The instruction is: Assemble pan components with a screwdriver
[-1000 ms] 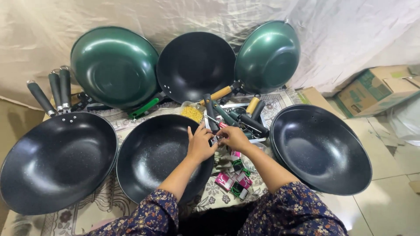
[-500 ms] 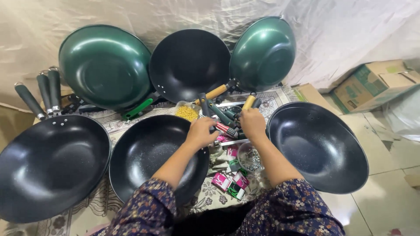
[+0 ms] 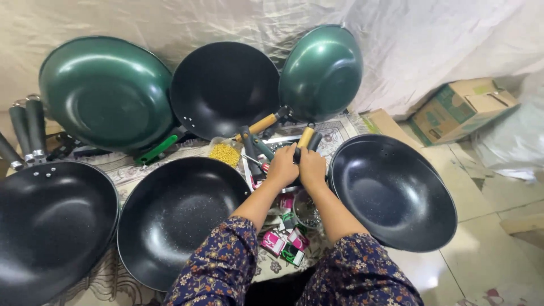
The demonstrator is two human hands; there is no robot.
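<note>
Here the person's left hand (image 3: 281, 166) and right hand (image 3: 312, 168) sit side by side, touching, both curled over a pile of pan handles (image 3: 256, 148) in the gap between the pans. The handles are short rods, most dark grey or black, a few with pale wooden ends; one wooden-tipped handle (image 3: 306, 136) pokes out just above the right hand's knuckles. Whether the fingers are clamped on a handle cannot be told, since the backs of the hands hide them. Just left of the hands lies a black pan (image 3: 181, 218), and just right another black pan (image 3: 394, 190). A bag of yellow bits (image 3: 225, 153) lies near the left hand, and small pink and green packets (image 3: 283, 241) lie under the wrists.
</note>
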